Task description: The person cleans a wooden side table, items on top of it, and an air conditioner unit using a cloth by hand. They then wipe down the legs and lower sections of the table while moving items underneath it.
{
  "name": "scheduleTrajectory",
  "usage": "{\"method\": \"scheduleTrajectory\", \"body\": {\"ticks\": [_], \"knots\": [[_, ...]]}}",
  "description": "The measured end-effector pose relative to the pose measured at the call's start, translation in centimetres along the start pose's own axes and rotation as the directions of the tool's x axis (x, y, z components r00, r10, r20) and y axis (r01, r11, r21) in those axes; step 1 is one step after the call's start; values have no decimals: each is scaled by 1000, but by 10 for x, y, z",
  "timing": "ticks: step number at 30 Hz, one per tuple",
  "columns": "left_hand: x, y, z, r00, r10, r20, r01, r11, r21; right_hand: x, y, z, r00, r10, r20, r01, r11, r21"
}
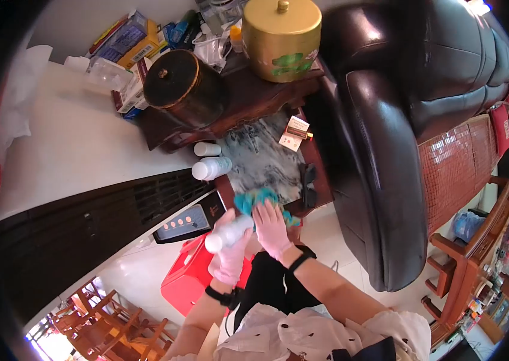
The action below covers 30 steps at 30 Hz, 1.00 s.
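A light pink glove covers each of my hands. My left hand (229, 260) is closed around a white bottle (228, 234), tilted with one end towards the cloth. In my right hand (271, 228) is a teal patterned cloth (256, 198), bunched against the upper end of the bottle. Both hands are at the near edge of a small side table with a grey marble top (263, 156). Two more white bottles, one larger (212, 168) and one smaller (207, 149), are at the table's left side. How the left fingertips wrap is partly hidden.
On the table are a small card box (295, 133) and dark glasses (309, 185). A black lidded pot (179, 87) and a gold canister (281, 42) stand on the raised back shelf. A brown leather sofa (381, 180) borders the right. Below is a red bin (185, 277).
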<state>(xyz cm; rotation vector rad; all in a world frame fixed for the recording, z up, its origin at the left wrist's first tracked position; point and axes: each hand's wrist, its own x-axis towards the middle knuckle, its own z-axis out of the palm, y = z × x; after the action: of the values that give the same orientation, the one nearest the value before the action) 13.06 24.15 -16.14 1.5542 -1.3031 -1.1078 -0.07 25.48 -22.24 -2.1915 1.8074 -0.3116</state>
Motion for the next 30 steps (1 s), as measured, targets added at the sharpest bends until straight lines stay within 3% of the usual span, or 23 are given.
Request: {"method": "scheduleTrajectory", "body": {"ticks": [2, 3, 4, 5, 6, 8, 9, 10, 11, 12, 14, 15, 18, 20, 22, 25, 27, 29, 30], "knots": [[35, 30, 27, 994, -21, 110, 34, 992, -118, -39, 7, 3, 995, -101, -5, 101, 985, 140], [49, 18, 43, 996, 80, 32, -78, 994, -73, -47, 11, -4, 995, -95, -11, 96, 986, 139], [63, 6, 61, 982, 184, -42, -185, 983, -20, -52, 14, -14, 999, -48, 25, 36, 931, 364], [79, 25, 74, 991, 132, -22, -133, 988, -84, -61, 15, -23, 997, -10, 73, -33, 821, 570], [94, 22, 87, 999, -43, -21, 35, 953, -299, -73, 15, -27, 998, -5, 70, -36, 819, 572], [126, 19, 113, 987, 52, -155, -77, 984, -160, -94, 16, -32, 959, 259, 115, -261, 649, 715], [139, 24, 122, 980, 5, -201, -51, 973, -225, -98, 18, -55, 848, 338, 408, -514, 339, 788], [151, 28, 130, 969, -46, -244, -27, 957, -289, -102, 22, -79, 672, 299, 678, -708, -10, 706], [161, 27, 135, 956, -15, -293, -47, 978, -203, -119, 26, -74, 719, 359, 594, -645, 28, 764], [173, 15, 141, 934, -53, -353, -56, 955, -292, -134, 30, -74, 718, 360, 595, -644, 21, 764], [187, -3, 144, 913, 12, -407, -100, 976, -195, -158, 36, -71, 677, 492, 547, -605, -51, 795], [190, -4, 144, 918, 19, -395, -98, 978, -182, -161, 37, -85, 623, 484, 614, -614, -184, 768], [186, 1, 141, 930, 23, -366, -79, 987, -137, -169, 39, -100, 595, 518, 615, -582, -250, 774], [186, 10, 135, 960, -2, -279, -26, 995, -96, -172, 42, -102, 596, 516, 615, -567, -272, 778], [190, 10, 131, 956, 26, -293, -42, 998, -48, -167, 42, -106, 600, 541, 589, -567, -232, 790], [183, 13, 131, 976, -60, -211, 32, 991, -133, -169, 46, -93, 616, 528, 585, -566, -221, 794], [168, 15, 130, 973, 31, -231, 33, 963, 266, -171, 50, -91, 636, 526, 565, -537, -224, 813], [116, 44, 145, 966, 39, -254, 68, 915, 399, -162, 52, -109, 626, 537, 566, -508, -270, 818], [96, 47, 150, 949, 308, -68, -240, 847, 474, -158, 52, -114, 614, 545, 571, -477, -320, 818]]}}
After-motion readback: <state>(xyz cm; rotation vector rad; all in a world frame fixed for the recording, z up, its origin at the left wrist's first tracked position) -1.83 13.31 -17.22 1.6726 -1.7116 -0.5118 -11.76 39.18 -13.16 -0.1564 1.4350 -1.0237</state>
